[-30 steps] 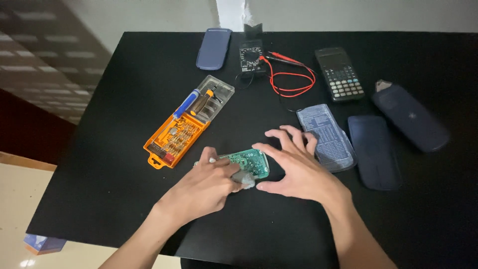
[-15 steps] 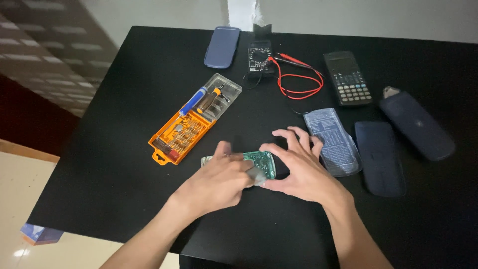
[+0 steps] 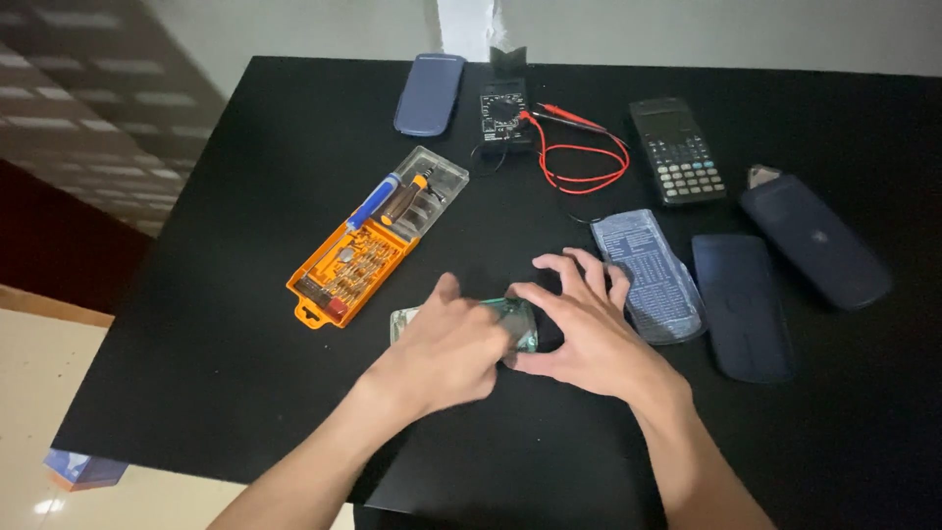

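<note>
Both hands are working over a green circuit board (image 3: 515, 322) lying flat near the front middle of the black counter (image 3: 245, 393). The left hand (image 3: 446, 348) is covering most of the board, its fingers curled down on it, though whether they are pinching it or only pressing cannot be told. The right hand (image 3: 589, 339) is spreading its fingers loosely, the thumb touching the board's right edge — steadying rather than gripping. Just beside the left hand, an orange screwdriver kit (image 3: 373, 240) is lying open; a grey printed cover (image 3: 653, 275) is sitting just right of the right hand. The risk, as I judge it: the board is resting on a smooth surface, so uneven pressure could skid it sideways or flex it.
</note>
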